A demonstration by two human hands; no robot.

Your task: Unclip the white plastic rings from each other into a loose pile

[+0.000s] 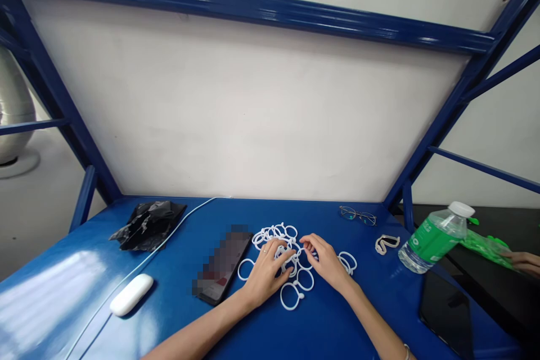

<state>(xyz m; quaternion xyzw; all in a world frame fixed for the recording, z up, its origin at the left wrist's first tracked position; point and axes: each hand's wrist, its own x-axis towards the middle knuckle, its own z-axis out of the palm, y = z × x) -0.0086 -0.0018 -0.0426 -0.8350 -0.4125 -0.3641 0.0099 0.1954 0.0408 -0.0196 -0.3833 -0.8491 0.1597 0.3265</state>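
Item: white rings (294, 247), many, each with a small knob where this could be made out; heaped at the middle of a blue counter (177, 320), between and beneath two hands. Nearest me lay two single rings, just below the heap; a few more (355, 261) lay beyond the right wrist.

Left hand (270, 267): spread over the heap, thumb well apart from the fingers, a thin band on one finger. Right hand (323, 259): narrow, fingers curled toward the heap's right edge; whether it gripped a ring I could not tell. A bracelet (407, 351) circled that arm.

Left side: a phone (223, 270), tilted, near the left hand; a rounded white case (131, 295); a pale cable (169, 237) running past a crumpled black bag (148, 225).

Right side: glasses (358, 216) toward the wall; a small white strap (382, 246); a leaning, green-labelled bottle (436, 236); a second phone (446, 309). Beyond these, another person's hand (527, 262) was at green plastic (485, 247).
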